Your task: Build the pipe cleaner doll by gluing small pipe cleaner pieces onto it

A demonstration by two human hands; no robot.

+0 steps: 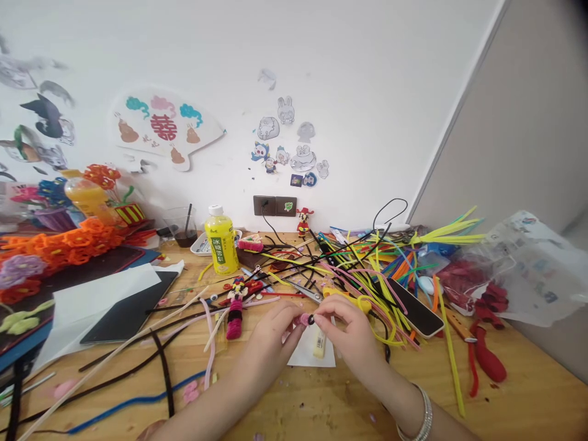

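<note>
Between my two hands is a small pink coiled piece with a black end [304, 319], likely of fuzzy craft stem. My left hand [277, 331] pinches its pink side. The fingertips of my right hand [348, 331] are closed at the black end. Beneath them lies a white sheet of paper [298, 355] with a pale yellow block [318, 345] on it. Left of my left hand rests a magenta fuzzy figure [234, 321] with a black band. Scissors [305, 290] lie just beyond my hands, and yellow-handled pliers or a similar tool [349, 300] are partly hidden behind my right hand.
Many coloured pipe cleaners [367, 257] pile up at the back right, beside a phone [416, 312] and a clear plastic bag [528, 263]. A yellow drink bottle [221, 242] stands at the back. At left are a dark tablet [128, 312] and orange fuzzy flowers [87, 242].
</note>
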